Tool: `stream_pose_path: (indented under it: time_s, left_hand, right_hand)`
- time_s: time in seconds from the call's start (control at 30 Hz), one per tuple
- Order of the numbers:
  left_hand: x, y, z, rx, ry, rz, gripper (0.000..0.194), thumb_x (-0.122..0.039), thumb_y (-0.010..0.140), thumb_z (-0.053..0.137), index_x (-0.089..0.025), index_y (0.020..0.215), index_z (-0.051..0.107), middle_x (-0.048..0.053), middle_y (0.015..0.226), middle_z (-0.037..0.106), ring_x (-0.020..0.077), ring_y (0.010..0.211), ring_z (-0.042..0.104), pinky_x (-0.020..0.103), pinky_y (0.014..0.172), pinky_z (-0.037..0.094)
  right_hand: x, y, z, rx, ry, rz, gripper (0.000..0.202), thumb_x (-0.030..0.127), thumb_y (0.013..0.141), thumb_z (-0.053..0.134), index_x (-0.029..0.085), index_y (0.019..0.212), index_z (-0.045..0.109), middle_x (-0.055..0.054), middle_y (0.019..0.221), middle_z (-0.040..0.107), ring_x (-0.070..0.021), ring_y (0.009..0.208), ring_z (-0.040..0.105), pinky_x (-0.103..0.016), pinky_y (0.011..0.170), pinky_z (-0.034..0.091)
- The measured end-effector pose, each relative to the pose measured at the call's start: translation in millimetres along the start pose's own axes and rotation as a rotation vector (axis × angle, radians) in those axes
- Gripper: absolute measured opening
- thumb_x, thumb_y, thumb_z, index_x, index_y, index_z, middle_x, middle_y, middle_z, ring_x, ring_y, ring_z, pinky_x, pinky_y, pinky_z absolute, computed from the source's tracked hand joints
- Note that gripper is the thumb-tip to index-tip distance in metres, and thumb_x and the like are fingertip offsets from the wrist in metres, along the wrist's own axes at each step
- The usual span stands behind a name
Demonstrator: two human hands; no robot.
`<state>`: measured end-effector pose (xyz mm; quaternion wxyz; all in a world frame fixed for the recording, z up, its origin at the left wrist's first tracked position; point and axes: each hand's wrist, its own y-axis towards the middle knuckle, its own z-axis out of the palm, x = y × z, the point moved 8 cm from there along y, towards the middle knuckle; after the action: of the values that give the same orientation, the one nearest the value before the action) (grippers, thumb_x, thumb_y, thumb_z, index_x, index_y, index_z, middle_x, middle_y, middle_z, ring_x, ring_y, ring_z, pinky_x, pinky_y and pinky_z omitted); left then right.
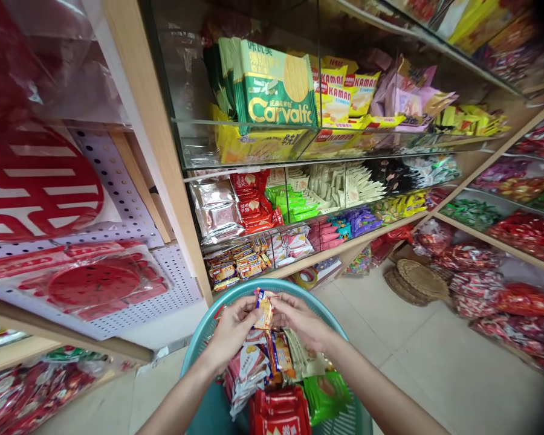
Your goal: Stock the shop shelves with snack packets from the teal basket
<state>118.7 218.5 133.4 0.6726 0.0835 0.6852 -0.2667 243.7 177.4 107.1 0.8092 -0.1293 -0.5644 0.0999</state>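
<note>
Between my two hands I hold a small orange-and-blue snack packet point(263, 311), pinched by the fingers of both. My left hand point(234, 326) has it from the left side, my right hand point(301, 319) from the right. Both hands are over a teal plastic basket point(194, 344). Inside the basket lie pink-and-white packets point(247, 365), another orange-and-blue packet point(281, 353), cream packets point(306, 359), green packets point(326, 396) and red packets point(281, 414). Similar orange-and-blue packets point(240, 263) fill a bin on the lowest shelf, just beyond the basket.
Clear-fronted shelf bins hold green Carvalfo packs point(278, 87), yellow Kaman packs point(335, 90) and red packets point(256, 199). Woven mats point(417, 281) and bagged goods point(503, 296) lie on the tiled floor point(403, 356) at right. A wooden shelf post point(163, 133) stands at left.
</note>
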Motion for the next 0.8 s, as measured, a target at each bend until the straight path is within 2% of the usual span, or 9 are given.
stream_pose_path:
  time_s: [0.13,0.27,0.37,0.5,0.57,0.67,0.8]
  left_hand:
    - [1.6,-3.9,7.6,0.091,-0.083,0.035,0.04,-0.046,0.072,0.069,-0.017,0.099,0.066,0.004,0.096,0.07,0.017,0.088,0.062,0.029,0.081,0.049]
    - [11.0,-2.1,7.0,0.057,-0.059,0.046,0.045,-0.045,0.076,0.065,-0.017,0.11,0.059,0.006,0.099,0.068,0.0165,0.088,0.062,0.029,0.076,0.051]
    - [16.0,2.3,5.1,0.025,0.099,0.089,0.048,-0.045,0.08,0.059,-0.015,0.117,0.053,0.008,0.099,0.067,0.0166,0.085,0.063,0.027,0.069,0.051]
    - [25.4,12.4,-1.7,0.011,0.287,0.151,0.048,-0.044,0.086,0.046,-0.012,0.122,0.048,0.008,0.094,0.066,0.0171,0.08,0.064,0.031,0.07,0.052]
    - [28.3,16.5,-8.1,-0.01,0.431,0.193,0.048,-0.041,0.087,0.042,-0.011,0.125,0.046,0.009,0.094,0.066,0.0189,0.083,0.063,0.035,0.076,0.052]
    - [28.7,17.2,-14.2,-0.045,0.687,0.245,0.045,-0.032,0.088,0.041,-0.011,0.128,0.049,0.013,0.107,0.066,0.0249,0.103,0.059,0.043,0.094,0.044]
    - [27.2,12.4,-6.6,-0.061,0.989,0.263,0.045,-0.017,0.086,0.039,-0.011,0.129,0.052,0.016,0.126,0.061,0.03,0.121,0.048,0.049,0.106,0.032]
  right_hand:
    - [2.6,-0.3,-2.8,-0.002,-0.001,-0.006,0.034,0.051,0.077,0.069,0.019,0.085,0.065,0.001,0.073,0.067,-0.0111,0.067,0.061,-0.025,0.069,0.047]
    - [7.0,-0.1,-3.0,-0.031,-0.043,-0.021,0.033,0.051,0.074,0.071,0.019,0.08,0.065,0.002,0.071,0.065,-0.0103,0.064,0.058,-0.024,0.066,0.045]
    - [11.0,1.6,-4.1,-0.069,-0.088,-0.044,0.032,0.05,0.07,0.075,0.02,0.075,0.064,0.004,0.068,0.061,-0.009,0.06,0.053,-0.023,0.06,0.042]
    - [10.6,8.1,-14.7,-0.115,-0.092,-0.064,0.033,0.05,0.069,0.075,0.02,0.072,0.061,0.005,0.067,0.061,-0.0097,0.06,0.053,-0.024,0.061,0.042]
    - [8.3,12.2,-25.9,-0.142,-0.091,-0.076,0.035,0.052,0.068,0.074,0.02,0.073,0.06,0.004,0.069,0.063,-0.0107,0.062,0.056,-0.025,0.063,0.043]
    - [2.5,17.2,-43.5,-0.173,-0.106,-0.08,0.038,0.055,0.067,0.073,0.02,0.074,0.059,0.003,0.071,0.066,-0.012,0.064,0.058,-0.025,0.064,0.043]
    - [-5.1,21.4,-53.8,-0.169,-0.139,-0.083,0.039,0.056,0.066,0.073,0.02,0.075,0.061,0.001,0.073,0.067,-0.0142,0.066,0.06,-0.027,0.064,0.044]
